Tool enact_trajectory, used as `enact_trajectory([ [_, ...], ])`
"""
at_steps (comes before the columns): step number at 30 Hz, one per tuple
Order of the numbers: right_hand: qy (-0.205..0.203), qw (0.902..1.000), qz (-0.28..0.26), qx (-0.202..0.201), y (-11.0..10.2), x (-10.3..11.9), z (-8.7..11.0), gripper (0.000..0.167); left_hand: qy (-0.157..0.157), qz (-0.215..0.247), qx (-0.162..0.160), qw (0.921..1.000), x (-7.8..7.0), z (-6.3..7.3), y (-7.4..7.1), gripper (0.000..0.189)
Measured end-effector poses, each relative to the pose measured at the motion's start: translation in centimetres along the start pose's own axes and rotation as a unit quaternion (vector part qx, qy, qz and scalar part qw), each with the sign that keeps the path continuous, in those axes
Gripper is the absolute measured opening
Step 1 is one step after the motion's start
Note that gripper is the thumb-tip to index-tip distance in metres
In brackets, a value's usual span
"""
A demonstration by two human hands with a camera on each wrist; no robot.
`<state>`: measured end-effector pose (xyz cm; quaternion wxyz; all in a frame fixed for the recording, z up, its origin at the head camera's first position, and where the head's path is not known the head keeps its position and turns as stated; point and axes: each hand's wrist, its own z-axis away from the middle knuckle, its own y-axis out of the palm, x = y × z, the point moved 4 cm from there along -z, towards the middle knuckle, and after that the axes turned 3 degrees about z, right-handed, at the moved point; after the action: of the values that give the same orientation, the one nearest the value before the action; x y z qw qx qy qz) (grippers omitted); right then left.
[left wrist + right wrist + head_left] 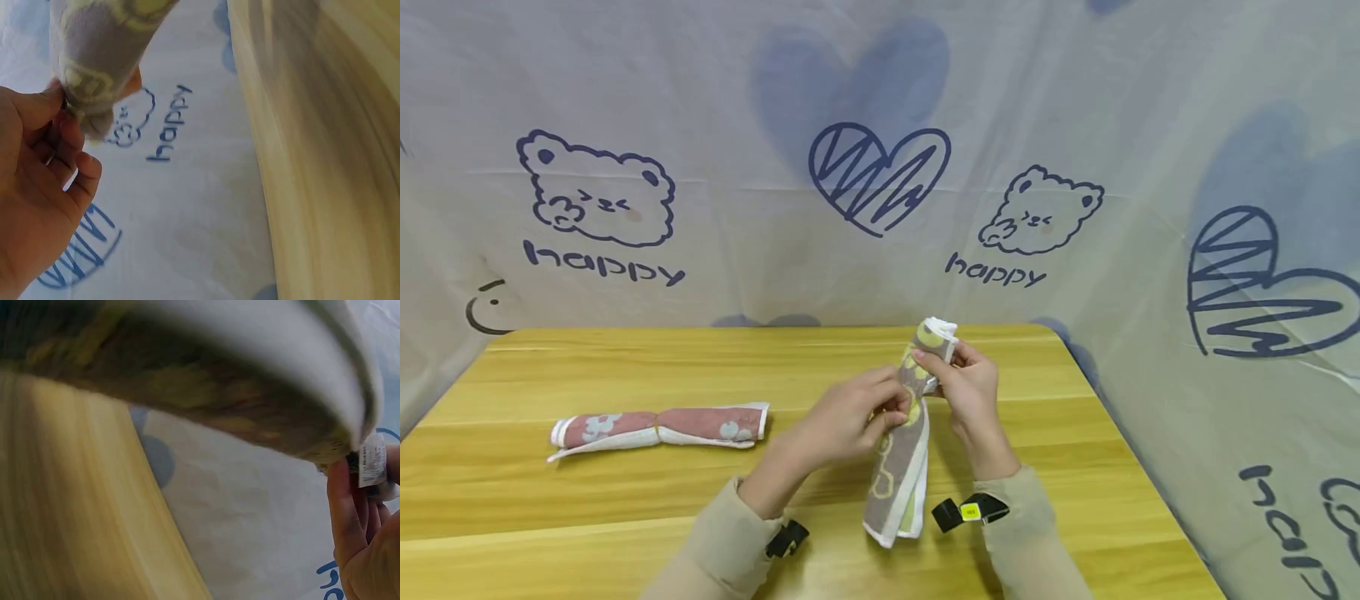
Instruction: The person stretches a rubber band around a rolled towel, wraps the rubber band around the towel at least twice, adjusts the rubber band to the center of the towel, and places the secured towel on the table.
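A rolled grey-brown towel (898, 467) with yellow patterns and white edges is held up at a slant above the table. My left hand (859, 414) pinches it near the middle between thumb and fingers, where the roll (103, 47) narrows in the left wrist view. Higher up, my right hand (972, 390) grips the roll, thumb on the front and fingers behind. A white printed label (373, 461) sticks out by the right fingers in the right wrist view. Below the hands, the towel's lower end spreads into loose layers.
To the left on the wooden table (587, 517) lies a rolled pink towel (700, 422), cinched at its middle by a thin yellowish band (657, 427). A pale curtain (737, 208) with bear and heart drawings hangs behind the table and along its right side.
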<state>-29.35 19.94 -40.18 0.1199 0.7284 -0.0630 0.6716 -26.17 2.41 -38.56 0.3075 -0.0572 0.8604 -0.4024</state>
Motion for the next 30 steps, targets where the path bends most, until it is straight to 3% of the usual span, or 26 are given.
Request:
enact_trajectory([
  [3, 0.012, 0.9993, -0.001, 0.035, 0.4, 0.0, -0.1, 0.039, -0.016, 0.027, -0.008, 0.9995, 0.7, 0.3, -0.6, 0.008],
  [7, 0.007, 0.9937, -0.014, 0.111, 0.9, 0.4, 0.1, 0.047, -0.014, 0.079, -0.030, 0.9964, 1.9, 0.6, -2.0, 0.006],
  [11, -0.031, 0.9770, -0.022, 0.210, 1.0, 0.8, 0.5, 0.060, -0.026, 0.126, -0.049, 0.9905, 2.5, 0.9, -3.0, 0.004],
  [14, -0.048, 0.9667, -0.025, 0.250, 1.0, 0.9, 0.7, 0.064, -0.040, 0.141, -0.050, 0.9880, 2.7, 1.0, -3.1, 0.004],
  [16, -0.051, 0.9661, -0.027, 0.251, 1.0, 0.8, 0.6, 0.061, -0.052, 0.142, -0.040, 0.9877, 2.8, 1.0, -2.9, 0.005],
  [19, -0.047, 0.9729, -0.028, 0.225, 0.9, 0.6, 0.5, 0.051, -0.069, 0.125, -0.028, 0.9893, 2.9, 1.0, -2.7, 0.005],
  [22, -0.036, 0.9797, -0.025, 0.196, 0.8, 0.3, 0.2, 0.042, -0.067, 0.100, -0.042, 0.9919, 2.7, 1.0, -2.9, 0.003],
  [25, -0.024, 0.9838, -0.024, 0.176, 0.9, 0.2, 0.2, 0.037, -0.034, 0.084, -0.081, 0.9926, 2.3, 0.9, -3.3, 0.008],
  [30, -0.010, 0.9872, -0.031, 0.156, 1.1, 0.4, 0.4, 0.037, 0.042, 0.059, -0.143, 0.9871, 1.5, 0.7, -3.5, 0.009],
])
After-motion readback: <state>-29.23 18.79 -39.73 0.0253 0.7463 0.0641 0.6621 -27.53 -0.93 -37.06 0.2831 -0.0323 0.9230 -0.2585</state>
